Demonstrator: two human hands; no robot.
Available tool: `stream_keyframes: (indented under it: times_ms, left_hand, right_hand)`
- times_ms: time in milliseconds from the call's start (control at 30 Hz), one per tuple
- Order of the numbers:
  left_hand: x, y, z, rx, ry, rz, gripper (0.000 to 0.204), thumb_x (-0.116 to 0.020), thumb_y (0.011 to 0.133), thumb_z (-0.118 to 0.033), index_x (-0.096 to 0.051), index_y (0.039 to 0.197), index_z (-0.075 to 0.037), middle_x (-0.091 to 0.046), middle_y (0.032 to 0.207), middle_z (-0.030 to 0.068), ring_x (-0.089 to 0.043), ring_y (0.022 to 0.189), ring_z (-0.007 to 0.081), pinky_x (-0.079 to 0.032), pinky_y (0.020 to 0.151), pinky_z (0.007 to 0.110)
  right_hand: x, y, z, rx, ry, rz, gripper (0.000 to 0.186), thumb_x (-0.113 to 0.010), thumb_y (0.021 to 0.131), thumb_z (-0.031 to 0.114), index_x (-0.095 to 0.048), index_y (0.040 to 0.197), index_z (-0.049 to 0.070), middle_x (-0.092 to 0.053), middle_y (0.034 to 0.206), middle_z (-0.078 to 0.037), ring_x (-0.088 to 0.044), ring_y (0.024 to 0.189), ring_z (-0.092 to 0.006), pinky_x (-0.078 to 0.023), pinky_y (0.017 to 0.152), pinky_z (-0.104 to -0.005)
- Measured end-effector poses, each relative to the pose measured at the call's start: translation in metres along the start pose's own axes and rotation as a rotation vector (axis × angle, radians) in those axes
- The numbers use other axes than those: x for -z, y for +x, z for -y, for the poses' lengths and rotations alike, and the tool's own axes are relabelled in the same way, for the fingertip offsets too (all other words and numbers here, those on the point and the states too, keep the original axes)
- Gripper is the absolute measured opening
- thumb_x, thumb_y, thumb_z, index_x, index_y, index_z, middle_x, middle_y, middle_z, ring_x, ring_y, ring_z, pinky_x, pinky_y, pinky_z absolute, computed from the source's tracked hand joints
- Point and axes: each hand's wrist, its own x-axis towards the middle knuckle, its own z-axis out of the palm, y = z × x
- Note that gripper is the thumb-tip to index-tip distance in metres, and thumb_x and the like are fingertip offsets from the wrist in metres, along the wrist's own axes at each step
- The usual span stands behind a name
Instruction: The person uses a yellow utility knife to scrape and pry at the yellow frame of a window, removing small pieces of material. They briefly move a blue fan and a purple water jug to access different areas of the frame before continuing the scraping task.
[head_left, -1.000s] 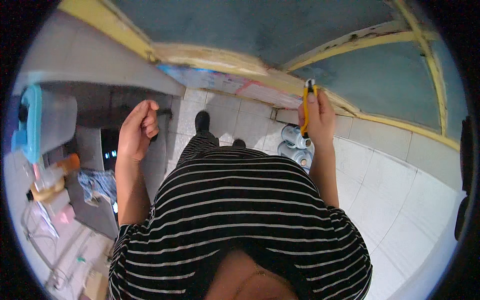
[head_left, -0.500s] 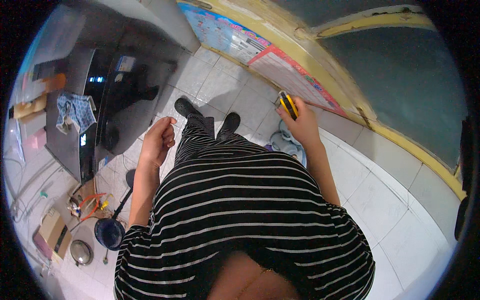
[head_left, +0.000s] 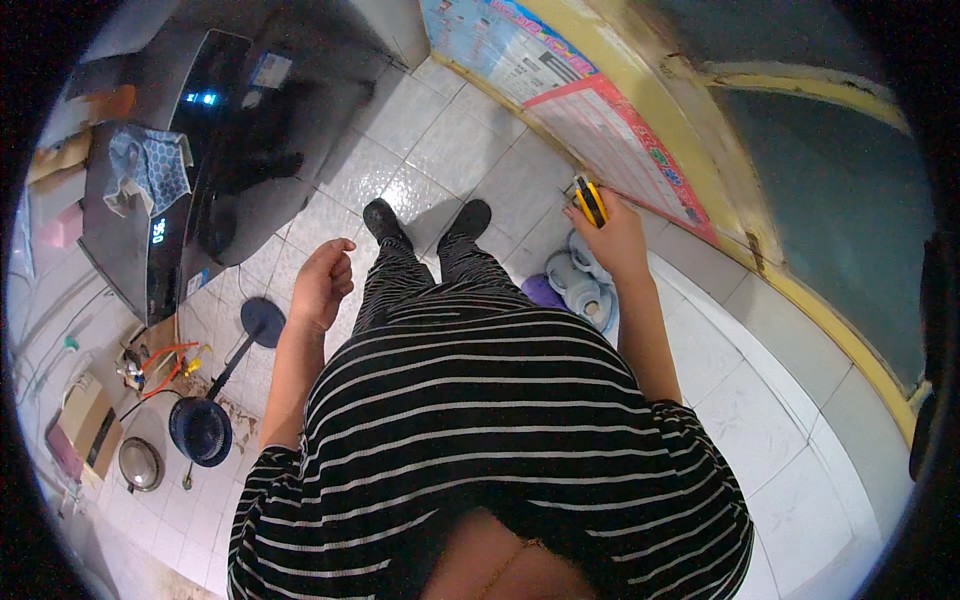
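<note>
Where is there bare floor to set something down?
Bare tiles lie between the black shoes and the posters; another patch borders the right forearm's outer side. It's crowded below the right hand, with pale round containers, and lower left, around the dark round object and tan box.

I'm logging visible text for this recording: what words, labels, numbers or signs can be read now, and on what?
Black appliance: lit digits, not copied here.
Sticker on it: too small to read.
Blue-edged poster: heading letters, not copied; smaller print unreadable.
Red-bordered sheet: print too small to read.
Yellow-and-black cutter in the right hand: no readable text.
</note>
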Motion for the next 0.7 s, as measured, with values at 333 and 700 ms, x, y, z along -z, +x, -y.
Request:
stream_keyframes:
  times_ms: [333, 700]
  left_hand:
    - [0.101, 0.098, 0.132, 0.055, 0.378, -0.077, 0.025, -0.05, 0.095, -0.029, -0.06, 0.089, -0.007, -0.049, 0.064, -0.0011, -0.045, 0.056, 0.0099, -0.036, 0.052, 0.026]
    - [0.185, 0.185, 0.251, -0.169, 1.277, 0.045, 0.029, -0.057, 0.091, -0.03, -0.057, 0.079, -0.004, -0.058, 0.076, 0.019, -0.057, 0.074, 0.0412, -0.044, 0.063, 0.048]
  right_hand:
    - [-0.185, 0.026, -0.061, -0.059, 0.02, 0.148, 0.031, -0.069, 0.079, 0.031, -0.061, 0.091, 0.004, -0.064, 0.091, -0.02, -0.062, 0.085, -0.0386, -0.05, 0.071, -0.0445]
    - [-0.572, 0.07, -0.175, -0.344, 0.109, 0.322, 0.034, -0.07, 0.078, 0.025, -0.062, 0.106, 0.007, -0.065, 0.098, -0.019, -0.062, 0.091, -0.0378, -0.05, 0.078, -0.0443]
